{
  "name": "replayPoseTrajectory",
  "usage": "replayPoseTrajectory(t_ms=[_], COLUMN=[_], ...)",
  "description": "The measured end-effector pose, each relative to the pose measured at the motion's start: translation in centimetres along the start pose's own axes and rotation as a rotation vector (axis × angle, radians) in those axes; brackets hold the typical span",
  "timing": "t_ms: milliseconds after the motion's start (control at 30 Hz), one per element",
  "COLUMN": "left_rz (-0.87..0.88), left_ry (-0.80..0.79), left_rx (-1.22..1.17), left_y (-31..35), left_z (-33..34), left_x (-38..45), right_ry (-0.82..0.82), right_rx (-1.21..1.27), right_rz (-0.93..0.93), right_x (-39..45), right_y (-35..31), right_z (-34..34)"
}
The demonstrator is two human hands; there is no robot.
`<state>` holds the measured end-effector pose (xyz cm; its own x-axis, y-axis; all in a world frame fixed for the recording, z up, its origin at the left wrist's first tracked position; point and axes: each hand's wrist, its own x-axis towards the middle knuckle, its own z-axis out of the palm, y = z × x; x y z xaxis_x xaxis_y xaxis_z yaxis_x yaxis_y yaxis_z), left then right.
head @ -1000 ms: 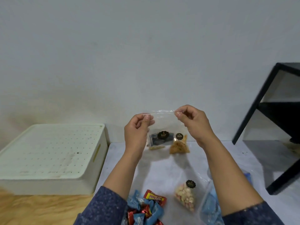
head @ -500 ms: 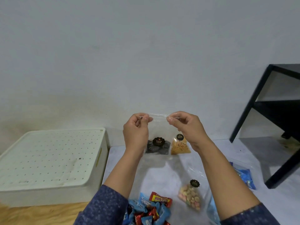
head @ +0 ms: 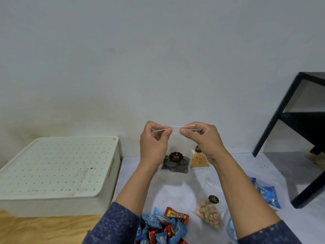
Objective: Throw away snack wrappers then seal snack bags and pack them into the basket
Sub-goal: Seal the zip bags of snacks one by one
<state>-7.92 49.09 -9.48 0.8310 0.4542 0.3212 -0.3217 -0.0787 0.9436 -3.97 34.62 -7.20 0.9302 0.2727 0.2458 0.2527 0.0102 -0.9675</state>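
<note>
Head view is showing both hands raised above the pale grey tabletop (head: 175,189), holding up a clear zip-top plastic bag (head: 176,138) of dark swirl-patterned biscuits. The left hand (head: 154,143) is pinching the left part of the bag's top strip between thumb and curled fingers, and the right hand (head: 202,140) is pinching the right part, thumbs nearly meeting. Beside the hanging bag, a clear bag of orange sticks (head: 199,160) is lying on the table. Nearer the person, a clear bag of pastel round snacks (head: 209,213) and a heap of blue and red wrapped candies (head: 163,226) are resting. A white perforated plastic box (head: 56,171) is sitting at the left.
</note>
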Motion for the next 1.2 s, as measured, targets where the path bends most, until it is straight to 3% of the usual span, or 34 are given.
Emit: replayPoseTrajectory(t_ms=[267,733,933,1033,1200], left_rz=[0.015,-0.108,-0.083,-0.070,-0.016], left_ry=[-0.027,-0.121,-0.165,-0.149,-0.169], left_rx=[0.025,0.047,0.023,0.036,0.089], left_y=[0.4,1.0,0.7,0.6,0.4], left_z=[0.0,0.3,-0.1,-0.6,-1.4], left_x=[-0.5,-0.8,-0.7,-0.3,0.2], right_ry=[-0.042,-0.005,-0.049,-0.100,-0.046], right_rx=[0.043,-0.133,-0.089,-0.209,-0.272], right_rz=[0.018,-0.065,-0.150,-0.204,-0.173], right_x=[-0.1,-0.7,-0.4,-0.3,0.0], right_y=[-0.2,-0.2,-0.3,-0.6,-0.9], right_z=[0.2,0.3,0.4,0.7,1.4])
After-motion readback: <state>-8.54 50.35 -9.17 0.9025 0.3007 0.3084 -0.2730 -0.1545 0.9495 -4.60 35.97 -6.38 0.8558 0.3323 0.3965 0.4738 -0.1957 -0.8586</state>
